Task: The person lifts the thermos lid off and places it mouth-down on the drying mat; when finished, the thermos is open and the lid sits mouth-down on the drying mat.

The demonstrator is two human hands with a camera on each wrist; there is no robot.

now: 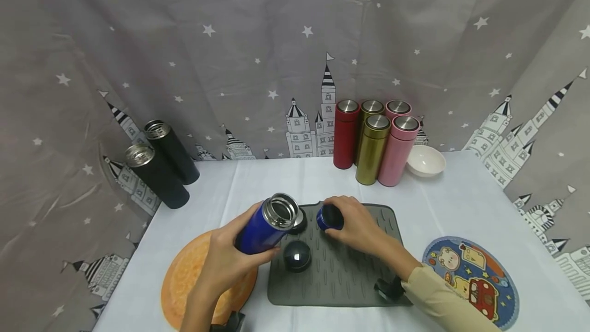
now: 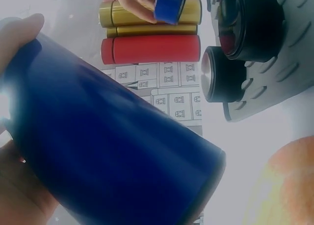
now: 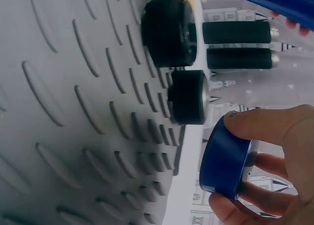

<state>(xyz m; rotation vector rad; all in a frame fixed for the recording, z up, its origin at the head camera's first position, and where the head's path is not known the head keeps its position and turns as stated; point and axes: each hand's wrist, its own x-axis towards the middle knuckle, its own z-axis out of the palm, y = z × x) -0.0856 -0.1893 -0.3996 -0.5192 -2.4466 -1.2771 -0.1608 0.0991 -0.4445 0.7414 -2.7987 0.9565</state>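
The left hand (image 1: 226, 252) grips a royal-blue vacuum flask (image 1: 259, 235), fingers wrapped around the body and thumb along the near side. The flask leans in the grasp, its uncovered steel mouth tipped up and to the right, beyond the palm. The right hand (image 1: 357, 224) pinches a blue screw lid (image 1: 329, 218) between thumb and fingers; in the right wrist view the lid sits at the fingertips, raised off the grey ridged drying mat (image 1: 341, 286). Flask and lid are well apart, the lid to the right of the flask's mouth.

On the mat, between the two hands, stand two dark lids: a glossy domed one (image 1: 297, 256) nearer the person and a silver-topped one (image 1: 299, 222) just behind it, partly hidden by the flask's mouth. An orange round placemat (image 1: 177, 281) lies under the left forearm, and a blue cartoon placemat (image 1: 475, 283) lies right of the drying mat.

Farther back at left stand two dark, lidless flasks (image 1: 159, 177), side by side. Back right is a cluster of capped flasks: one red (image 1: 345, 140), two gold (image 1: 372, 153) and two pink (image 1: 396, 155), with a white bowl (image 1: 426, 162) just beside them.
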